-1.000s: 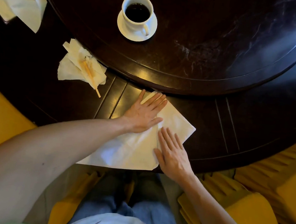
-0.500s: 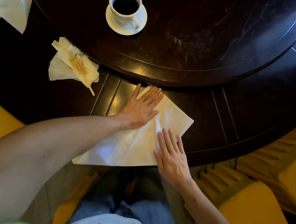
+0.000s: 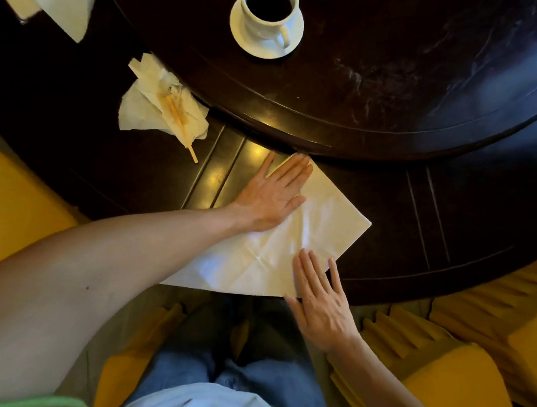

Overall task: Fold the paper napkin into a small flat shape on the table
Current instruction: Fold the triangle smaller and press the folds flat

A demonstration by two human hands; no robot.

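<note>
under both flat hands (table edge): napkin (image 3: pixel 289 248).

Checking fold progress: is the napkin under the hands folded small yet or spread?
Spread: the napkin lies as one broad creased sheet, left hand and right hand flat on it.

The round dark wooden table (image 3: pixel 440 228) is polished to a gloss, with grooved lines in its rim; its raised centre disc (image 3: pixel 405 85) shines too, though smeared and scuffed. The flat white paper napkin (image 3: pixel 324 222) looks soft, matt and creased. The crumpled stained paper tissue (image 3: pixel 144 107) is rough, holding a thin wooden stick (image 3: pixel 182 124). The white cup (image 3: pixel 268 7) and saucer (image 3: pixel 264 45) look like glazed ceramic.
</note>
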